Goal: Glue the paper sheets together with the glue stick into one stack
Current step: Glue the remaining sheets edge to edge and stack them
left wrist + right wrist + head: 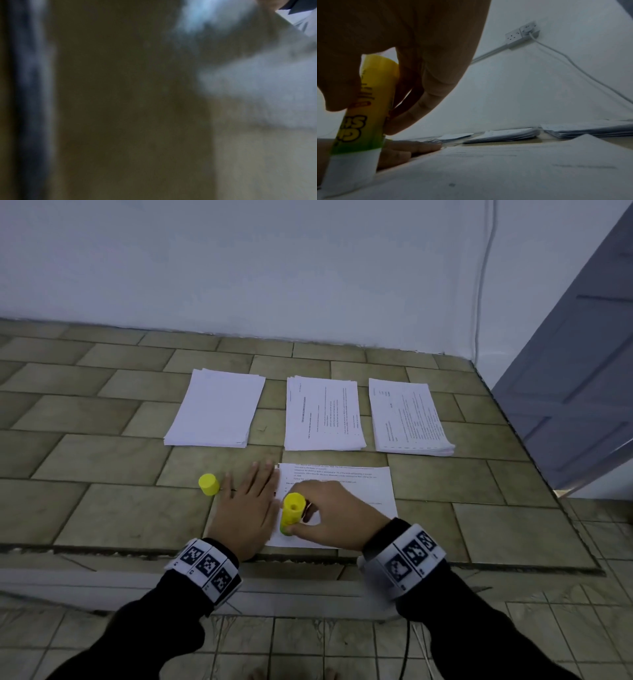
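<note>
- Three paper stacks (215,409) (323,414) (409,416) lie in a row beyond the printed sheet (356,491).
- Your left hand (248,505) presses flat, fingers straight, at the sheet's left edge.
- Your right hand (337,517) grips the glue stick (293,513), tip down on the sheet.
- One yellow cap (209,484) stands left of the sheet.
</note>
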The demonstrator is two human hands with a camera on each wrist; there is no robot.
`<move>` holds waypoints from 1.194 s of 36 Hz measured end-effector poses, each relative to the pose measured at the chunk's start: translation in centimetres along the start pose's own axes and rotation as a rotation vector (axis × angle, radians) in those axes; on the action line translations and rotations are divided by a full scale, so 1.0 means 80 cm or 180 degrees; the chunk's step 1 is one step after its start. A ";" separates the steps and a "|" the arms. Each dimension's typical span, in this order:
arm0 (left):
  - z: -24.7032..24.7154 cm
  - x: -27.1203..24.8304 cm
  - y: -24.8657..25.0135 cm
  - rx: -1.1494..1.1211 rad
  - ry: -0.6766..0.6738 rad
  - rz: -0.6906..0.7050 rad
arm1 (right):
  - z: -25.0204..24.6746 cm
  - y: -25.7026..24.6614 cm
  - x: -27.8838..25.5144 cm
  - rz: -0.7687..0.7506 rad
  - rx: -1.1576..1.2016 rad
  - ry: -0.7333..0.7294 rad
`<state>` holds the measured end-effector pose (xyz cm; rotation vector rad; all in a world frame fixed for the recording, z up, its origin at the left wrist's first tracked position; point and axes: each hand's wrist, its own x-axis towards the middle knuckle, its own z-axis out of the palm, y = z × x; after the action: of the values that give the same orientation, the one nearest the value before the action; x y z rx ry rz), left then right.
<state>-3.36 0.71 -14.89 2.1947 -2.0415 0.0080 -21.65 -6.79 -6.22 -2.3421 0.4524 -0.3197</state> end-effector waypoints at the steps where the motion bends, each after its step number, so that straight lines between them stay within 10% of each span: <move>1: 0.000 0.000 0.000 0.0013 -0.0005 0.0009 | 0.002 -0.001 0.004 -0.0027 -0.0059 -0.0042; 20: -0.005 -0.001 0.004 0.0020 -0.0082 -0.0095 | -0.048 0.043 0.090 0.0921 -0.0264 0.0130; 43: -0.009 0.001 0.006 -0.0033 -0.0352 -0.0150 | -0.043 0.039 -0.044 0.0422 0.0187 0.0228</move>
<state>-3.80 0.69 -14.13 2.2845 -2.0394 -0.1318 -26.80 -9.58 -6.29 -2.2366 0.6217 -0.3497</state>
